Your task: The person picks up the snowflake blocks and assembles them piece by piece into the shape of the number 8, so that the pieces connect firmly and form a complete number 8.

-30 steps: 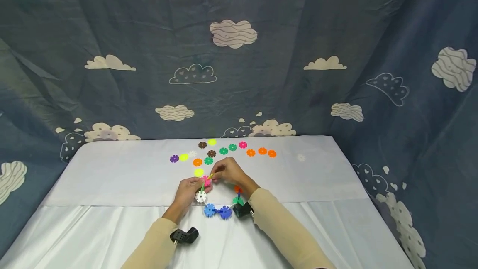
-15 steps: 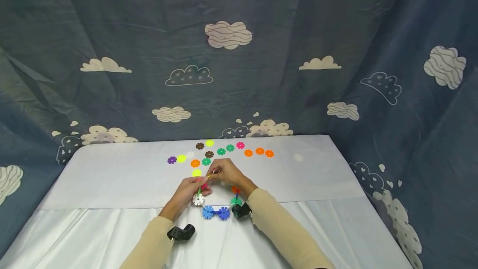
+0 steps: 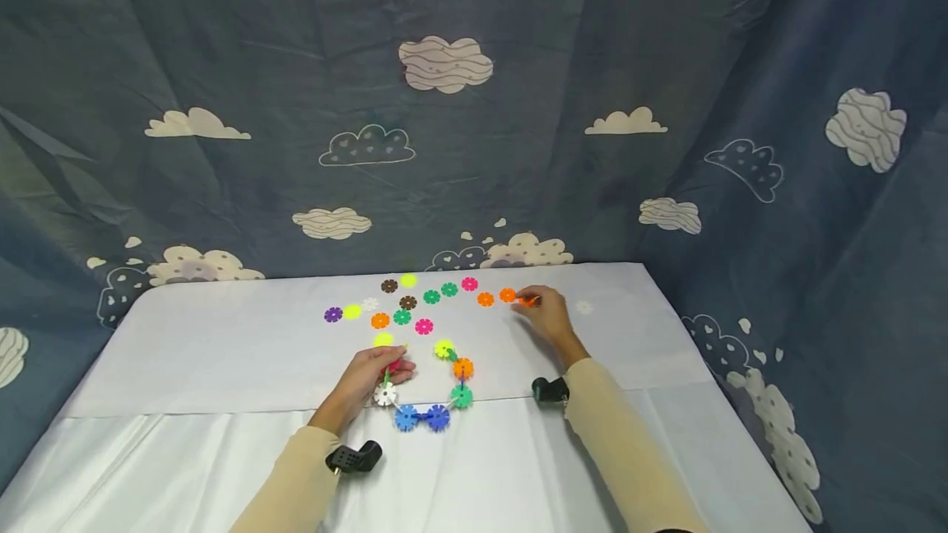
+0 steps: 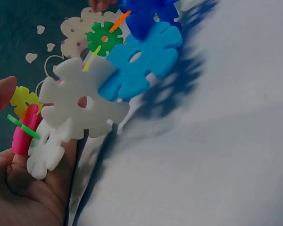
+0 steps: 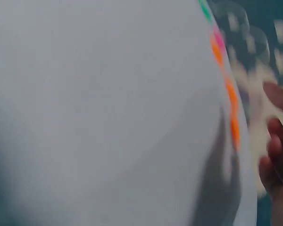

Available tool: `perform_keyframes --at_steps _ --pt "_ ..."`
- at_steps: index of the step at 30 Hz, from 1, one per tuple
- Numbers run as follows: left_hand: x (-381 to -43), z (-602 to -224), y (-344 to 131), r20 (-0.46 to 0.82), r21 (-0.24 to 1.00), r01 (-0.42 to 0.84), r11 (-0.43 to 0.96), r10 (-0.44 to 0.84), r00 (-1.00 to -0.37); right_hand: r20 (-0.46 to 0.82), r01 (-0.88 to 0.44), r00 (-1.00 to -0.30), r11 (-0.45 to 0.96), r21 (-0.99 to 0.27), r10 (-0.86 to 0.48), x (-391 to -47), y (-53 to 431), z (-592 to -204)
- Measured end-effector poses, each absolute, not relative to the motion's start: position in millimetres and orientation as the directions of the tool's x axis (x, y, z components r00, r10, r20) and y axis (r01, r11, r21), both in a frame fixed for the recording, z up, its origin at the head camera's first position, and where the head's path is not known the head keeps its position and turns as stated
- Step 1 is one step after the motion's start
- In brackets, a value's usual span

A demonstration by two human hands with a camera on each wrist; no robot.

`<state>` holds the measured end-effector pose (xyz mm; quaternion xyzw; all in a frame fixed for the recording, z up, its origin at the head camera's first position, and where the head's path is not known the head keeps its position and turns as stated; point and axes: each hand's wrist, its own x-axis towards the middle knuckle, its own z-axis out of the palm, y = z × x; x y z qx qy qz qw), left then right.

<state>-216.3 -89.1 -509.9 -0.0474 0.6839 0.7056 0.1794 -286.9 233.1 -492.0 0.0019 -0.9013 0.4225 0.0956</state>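
My left hand [image 3: 370, 375] pinches one end of a curved chain of slotted plastic flower discs. At that end are a pink disc [image 4: 26, 129], a yellow disc [image 4: 24, 100] and a green disc [image 4: 22, 126] seen edge-on. A white disc [image 3: 385, 394], two blue discs [image 3: 438, 418], a green disc [image 3: 462, 396] and an orange disc [image 3: 462, 368] follow round to a yellow disc [image 3: 444, 349] at the other end. My right hand [image 3: 546, 315] reaches over a loose orange disc [image 3: 527, 301], its fingers partly covering it. In the right wrist view, thumb and fingers stand apart.
Loose discs lie across the back of the white table [image 3: 222, 352], among them a purple one [image 3: 333, 314], a brown one [image 3: 389, 286] and a pink one [image 3: 425, 326]. A faint white disc [image 3: 584, 308] lies right of my right hand. A cloud-patterned curtain [image 3: 518, 146] hangs behind.
My right hand has let go of the chain's left end and moved right to the orange discs. A loose pink disc and the chain's yellow end now show. The left hand keeps its hold.
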Motion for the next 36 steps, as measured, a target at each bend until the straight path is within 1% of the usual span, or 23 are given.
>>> perform_keyframes --at_steps 3,5,8,11,13,17,19,21,23,25,29,30,32,36 --pt "-217.2 -509.4 -89.8 -0.305 0.951 -0.310 0.006 0.183 -0.934 0.134 0.063 -0.963 0.680 -0.730 0.234 -290.2 274.7 -494.7" --pt "-218.0 -509.4 -89.6 -0.301 0.952 -0.305 0.012 0.192 -0.934 0.080 0.173 -0.946 0.696 -0.697 0.315 -289.7 296.7 -495.0" --pt "-219.3 -509.3 -89.9 -0.300 0.952 -0.306 0.006 0.207 -0.931 -0.017 0.300 -0.928 0.719 -0.627 0.372 -288.2 318.1 -498.6" --pt "-220.3 -509.6 -90.9 -0.305 0.951 -0.310 0.010 0.210 -0.929 -0.096 0.357 -0.923 0.736 -0.575 0.373 -287.8 326.5 -502.7" --pt "-220.8 -509.0 -91.9 -0.305 0.950 -0.311 0.005 0.214 -0.928 -0.102 0.351 -0.928 0.749 -0.561 0.359 -288.3 327.8 -503.9" --pt "-221.1 -508.5 -94.2 -0.288 0.952 -0.304 -0.029 0.242 -0.926 -0.036 0.274 -0.947 0.747 -0.605 0.318 -287.3 325.5 -501.2" --pt "-221.1 -509.2 -95.3 -0.285 0.951 -0.306 -0.048 0.251 -0.925 0.009 0.206 -0.959 0.721 -0.662 0.282 -286.6 320.8 -502.0" --pt "-220.9 -510.2 -96.2 -0.288 0.949 -0.310 -0.056 0.247 -0.925 0.031 0.133 -0.972 0.648 -0.750 0.235 -285.9 309.2 -503.2" --pt "-221.8 -510.9 -95.9 -0.289 0.946 -0.316 -0.073 0.248 -0.925 0.055 0.053 -0.983 0.556 -0.829 0.176 -285.8 290.7 -500.8" --pt "-221.9 -511.3 -96.5 -0.291 0.944 -0.320 -0.081 0.252 -0.923 0.051 -0.003 -0.994 0.421 -0.907 0.101 -284.1 264.2 -495.8" --pt "-221.2 -511.6 -99.1 -0.288 0.942 -0.322 -0.093 0.262 -0.921 0.022 -0.042 -0.995 0.216 -0.976 -0.095 -277.5 202.0 -484.4" --pt "-221.1 -511.4 -99.4 -0.288 0.942 -0.322 -0.094 0.263 -0.921 0.006 -0.034 -0.990 0.193 -0.981 -0.144 -275.4 187.3 -482.3" --pt "-221.0 -511.1 -99.5 -0.285 0.943 -0.319 -0.098 0.265 -0.921 -0.022 -0.023 -0.972 0.192 -0.981 -0.233 -271.1 161.0 -479.2" --pt "-221.3 -511.1 -99.6 -0.283 0.944 -0.316 -0.091 0.262 -0.923 -0.053 -0.032 -0.945 0.253 -0.967 -0.322 -264.7 122.0 -479.3"
